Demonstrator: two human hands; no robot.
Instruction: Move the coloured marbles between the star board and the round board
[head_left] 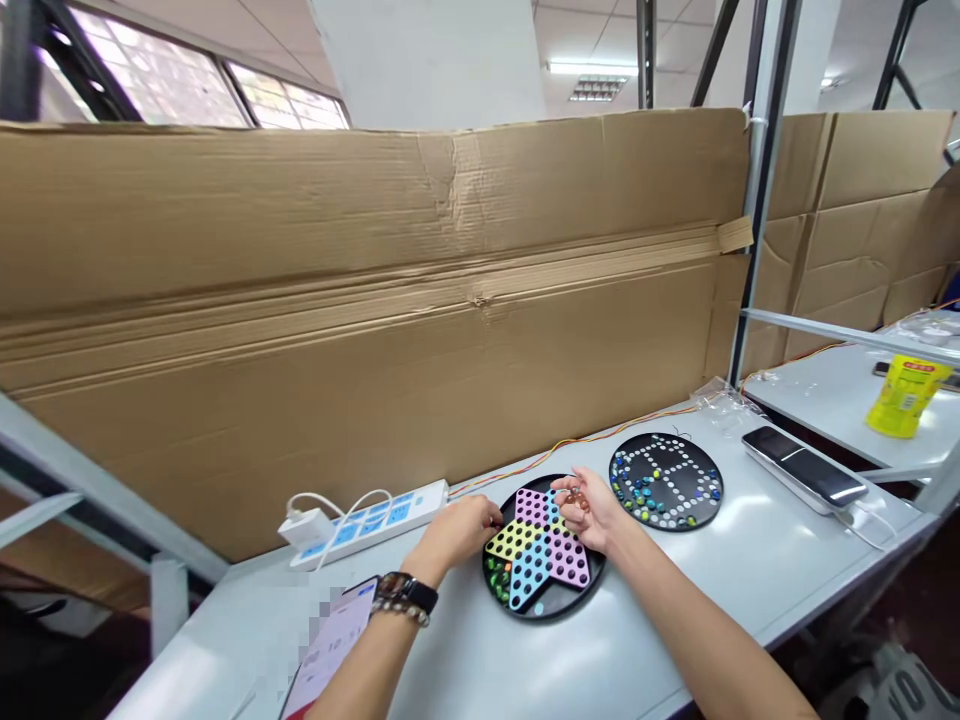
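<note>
A round black Chinese checkers board (pixel 559 600) lies on the table, with a star of pink, yellow and blue panels full of holes. Green marbles (pixel 499 580) are gathered in its left trough, with a small orange one beside them. My right hand (pixel 589 510) is above the board's upper right side, palm partly turned up, its curled fingers holding reddish-brown marbles. At the upper left rim is my left hand (pixel 461 532), its fingertips closed together by the yellow panel. Whatever those fingertips hold, if anything, is hidden.
A second round black board (pixel 667 480) with blue, green and yellow marbles lies to the right. Beyond it a phone (pixel 814 465) rests on a white box. A power strip (pixel 375 525) is behind my left hand, and a tablet-like screen (pixel 334 650) lies near my left wrist. Cardboard (pixel 375 400) walls the back.
</note>
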